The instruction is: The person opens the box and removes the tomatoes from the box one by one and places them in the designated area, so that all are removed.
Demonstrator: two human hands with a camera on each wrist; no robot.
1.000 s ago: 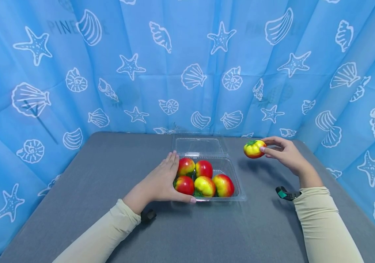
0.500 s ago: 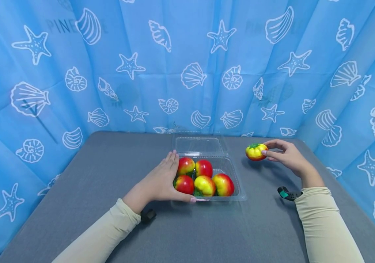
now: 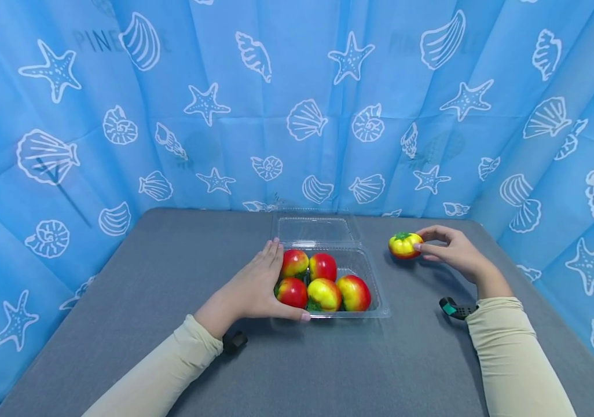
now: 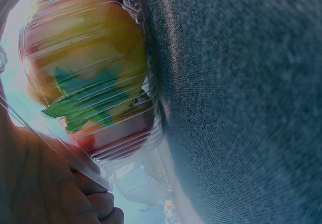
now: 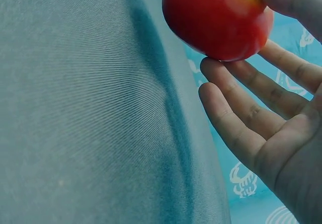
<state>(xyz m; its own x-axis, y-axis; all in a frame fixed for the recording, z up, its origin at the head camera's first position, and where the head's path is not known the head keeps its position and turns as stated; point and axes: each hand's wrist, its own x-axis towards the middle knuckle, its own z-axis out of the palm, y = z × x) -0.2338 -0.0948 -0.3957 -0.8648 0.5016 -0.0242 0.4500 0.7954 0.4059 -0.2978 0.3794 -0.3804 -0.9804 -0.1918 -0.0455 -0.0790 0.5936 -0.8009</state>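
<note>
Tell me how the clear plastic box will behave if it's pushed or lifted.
The clear plastic box probably flexes when squeezed, since it looks thin and ribbed. Its lid may flop during a lift, as it lies folded open. The round fruits inside could roll, given the bare space in the far right corner.

A grey desk (image 3: pixel 328 370) with a finely woven top spreads under my left hand (image 3: pixel 256 288) and my right hand (image 3: pixel 457 250), its far corners rounded. Beyond both, a blue curtain (image 3: pixel 297 75) hangs in soft folds, printed with white seashells (image 3: pixel 306 120) and starfish (image 3: pixel 351 59). Faint dark lettering (image 3: pixel 96 42) shows on it, far ahead and to the left of my left hand; out to the right of my right hand, it runs along the desk's side.
</note>
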